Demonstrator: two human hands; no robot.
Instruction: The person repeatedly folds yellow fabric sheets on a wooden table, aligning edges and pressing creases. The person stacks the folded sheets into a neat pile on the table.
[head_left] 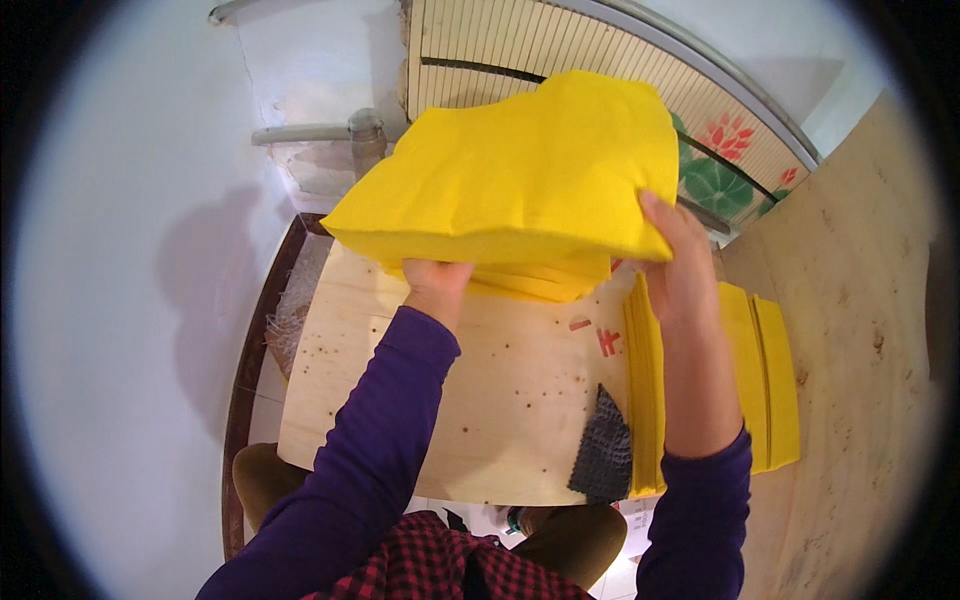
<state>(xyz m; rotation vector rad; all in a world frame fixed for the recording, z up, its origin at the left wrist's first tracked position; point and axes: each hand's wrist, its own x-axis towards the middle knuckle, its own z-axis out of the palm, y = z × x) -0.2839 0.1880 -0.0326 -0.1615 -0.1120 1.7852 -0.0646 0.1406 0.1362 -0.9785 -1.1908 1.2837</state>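
A wide piece of yellow cloth (530,165), seemingly folded or bag-shaped, is spread above the far part of the wooden board. My right hand (680,250) grips its near right corner, thumb on top and the other fingers beneath. At the middle of the near edge, my left hand (438,285) reaches under the cloth. Its fingers are hidden there. More yellow layers (550,282) show below the raised edge, and I cannot tell whether they belong to the same piece.
A pile of folded yellow cloths (745,380) lies to the right, partly behind my right forearm. A dark grey textured scrap (603,450) rests beside it on the pale wooden board (480,400). A slatted panel with painted flowers (725,165) stands behind, next to pipes (300,133) on the wall.
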